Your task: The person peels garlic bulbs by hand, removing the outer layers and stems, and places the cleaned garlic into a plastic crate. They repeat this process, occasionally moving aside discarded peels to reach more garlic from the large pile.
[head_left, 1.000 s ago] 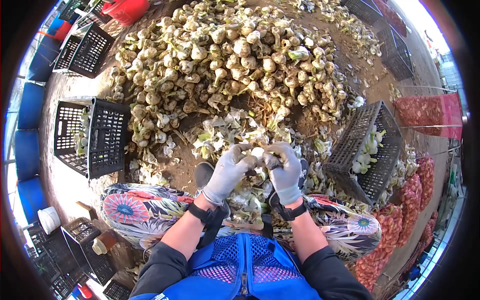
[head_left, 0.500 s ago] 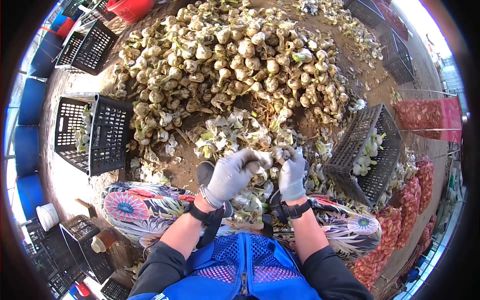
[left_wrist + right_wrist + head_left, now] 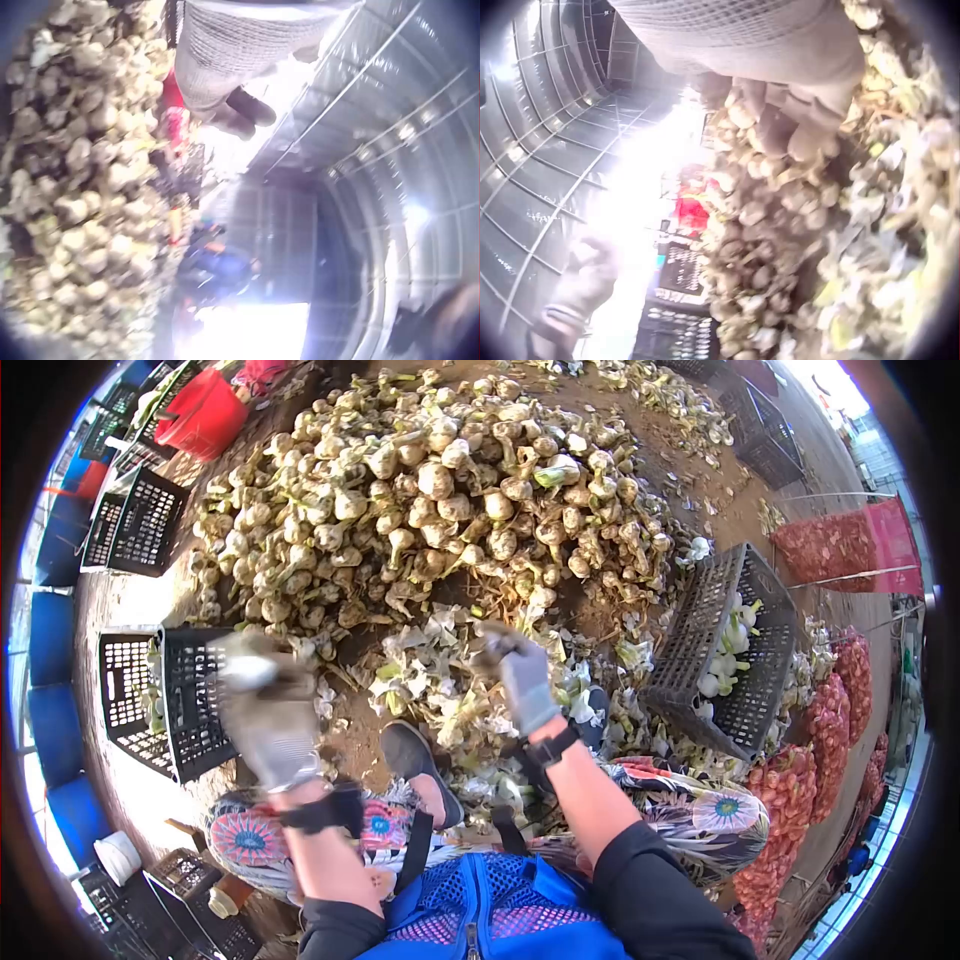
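My gloved left hand (image 3: 268,725), blurred by motion, is beside the left black crate (image 3: 195,705) and grips a pale, peeled garlic bulb (image 3: 248,672) at its fingers. Over the heap of loose peelings (image 3: 440,670) is my gloved right hand (image 3: 525,675), its dirty fingers loosely bent and nothing visible in them. The right wrist view shows these bent fingers (image 3: 802,139) against the heap of unpeeled garlic (image 3: 400,510). In the left wrist view the left glove (image 3: 240,60) hides the bulb.
To the right stands a tilted black crate (image 3: 690,650) holding several white bulbs (image 3: 730,650) with green stems. Red mesh sacks (image 3: 785,800) line the right side. A red bucket (image 3: 203,415) is at the far left, and a shoe (image 3: 410,750) is near the peelings.
My left hand has swung left from the middle toward the left crate, carrying the pale bulb. The right hand has parted from it and moved slightly left and up. The view has shifted.
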A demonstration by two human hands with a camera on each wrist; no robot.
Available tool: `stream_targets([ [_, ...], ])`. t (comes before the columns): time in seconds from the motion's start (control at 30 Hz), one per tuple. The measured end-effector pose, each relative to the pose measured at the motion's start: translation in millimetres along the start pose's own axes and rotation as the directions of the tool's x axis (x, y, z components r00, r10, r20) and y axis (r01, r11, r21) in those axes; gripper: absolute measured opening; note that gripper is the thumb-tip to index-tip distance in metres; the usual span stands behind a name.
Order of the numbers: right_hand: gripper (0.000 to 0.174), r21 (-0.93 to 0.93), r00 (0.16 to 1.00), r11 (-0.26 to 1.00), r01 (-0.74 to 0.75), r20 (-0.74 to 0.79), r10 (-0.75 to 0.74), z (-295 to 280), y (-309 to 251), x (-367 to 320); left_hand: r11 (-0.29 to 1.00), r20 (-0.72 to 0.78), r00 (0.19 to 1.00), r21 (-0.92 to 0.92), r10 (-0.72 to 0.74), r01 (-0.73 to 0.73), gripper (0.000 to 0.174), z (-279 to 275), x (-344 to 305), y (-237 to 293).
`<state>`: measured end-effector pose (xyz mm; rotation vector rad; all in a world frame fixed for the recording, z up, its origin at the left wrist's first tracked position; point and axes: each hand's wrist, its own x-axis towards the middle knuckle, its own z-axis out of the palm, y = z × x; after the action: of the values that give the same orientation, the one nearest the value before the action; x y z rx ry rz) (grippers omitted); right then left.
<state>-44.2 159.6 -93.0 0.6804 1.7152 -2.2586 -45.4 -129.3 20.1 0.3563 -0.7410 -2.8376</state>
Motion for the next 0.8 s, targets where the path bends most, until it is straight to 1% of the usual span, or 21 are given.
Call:
stream_targets([
  [0.03,0.03,-0.151,0.988,0.988,0.023,-0.145,-0.046,-19,14,27,0.924,0.033,0.986,-0.353,0.165,-0.143,0.043,10,10,24],
  [0.07,0.032,-0.283,0.935,0.955,0.086,-0.307,-0.175,-38,30,55,0.94,-0.098,0.97,-0.241,0.224,-0.241,0.046,17,17,45],
  [0.1,0.034,-0.418,0.843,0.901,0.12,-0.436,-0.315,-55,39,80,0.939,-0.22,0.93,-0.113,0.296,-0.326,0.05,20,21,56],
  [0.13,0.039,-0.609,0.821,0.787,0.103,-0.395,-0.413,-72,39,96,0.94,-0.22,0.929,-0.105,0.298,-0.326,0.05,12,24,51],
  [0.17,0.045,-0.768,0.801,0.636,0.074,-0.334,-0.497,-86,38,110,0.971,-0.126,0.969,-0.085,0.212,-0.224,0.051,-3,27,42],
  [0.2,0.048,-0.823,0.819,0.567,0.016,-0.315,-0.48,-91,35,124,0.991,-0.037,0.992,-0.054,0.118,-0.12,0.051,-14,31,35],
  [0.23,0.051,-0.871,0.838,0.489,-0.04,-0.296,-0.459,-93,32,134,0.998,-0.034,0.998,-0.026,-0.052,0.052,0.046,-7,26,10],
  [0.27,0.053,-0.838,0.896,0.535,-0.106,-0.314,-0.314,-90,29,139,0.986,-0.07,0.984,-0.034,-0.166,0.164,0.041,-6,27,-14],
  [0.3,0.053,-0.837,0.897,0.536,-0.112,-0.317,-0.307,-85,30,140,0.954,-0.005,0.958,0.091,-0.287,0.286,0.036,-11,27,-39],
  [0.37,0.05,-0.804,0.923,0.544,-0.241,-0.363,-0.128,-79,31,139,0.813,-0.279,0.911,0.424,-0.304,0.4,0.036,3,13,-83],
  [0.4,0.048,-0.785,0.916,0.611,-0.105,-0.316,-0.248,-85,51,143,0.718,-0.337,0.875,0.504,-0.348,0.48,0.036,12,11,-101],
  [0.43,0.043,-0.792,0.923,0.601,-0.107,-0.303,-0.235,-95,70,140,0.532,-0.391,0.843,0.655,-0.369,0.537,0.039,26,4,-112],
  [0.47,0.04,-0.636,0.932,0.764,-0.104,-0.33,-0.149,-83,59,119,0.501,-0.332,0.847,0.694,-0.414,0.517,0.046,9,-5,-130],
  [0.5,0.037,-0.448,0.939,0.888,-0.106,-0.338,-0.058,-66,45,95,0.504,-0.201,0.868,0.746,-0.453,0.436,0.049,1,-14,-143],
  [0.53,0.036,-0.2,0.939,0.969,-0.141,-0.336,0.067,-57,47,79,0.251,-0.069,0.897,0.948,-0.436,0.195,0.05,-5,-20,-156],
  [0.57,0.036,0.06,0.934,0.982,-0.177,-0.304,0.187,-48,49,63,-0.032,0.066,0.886,0.995,-0.459,-0.09,0.05,-7,-27,-166],
  [0.63,0.033,0.214,0.946,0.957,-0.198,-0.213,0.243,-24,38,25,-0.328,0.195,0.889,0.879,-0.414,-0.346,0.051,-6,-40,-183],
  [0.67,0.03,0.127,0.981,0.991,-0.04,-0.181,0.063,-13,43,12,-0.299,0.235,0.889,0.882,-0.392,-0.365,0.057,-15,-45,-191],
  [0.7,0.029,0.213,0.979,0.974,-0.079,-0.167,0.116,-2,30,-5,-0.301,0.24,0.891,0.88,-0.387,-0.368,0.057,-18,-45,-191],
  [0.77,0.031,0.154,0.98,0.98,-0.127,-0.134,0.148,-11,30,-12,-0.186,0.413,0.883,0.871,-0.225,-0.455,0.062,-22,-42,-187],
  [0.8,0.031,0.186,0.99,0.977,-0.107,-0.073,0.122,-14,19,-17,-0.149,0.272,0.931,0.938,-0.245,-0.313,0.062,0,-46,-176],
])
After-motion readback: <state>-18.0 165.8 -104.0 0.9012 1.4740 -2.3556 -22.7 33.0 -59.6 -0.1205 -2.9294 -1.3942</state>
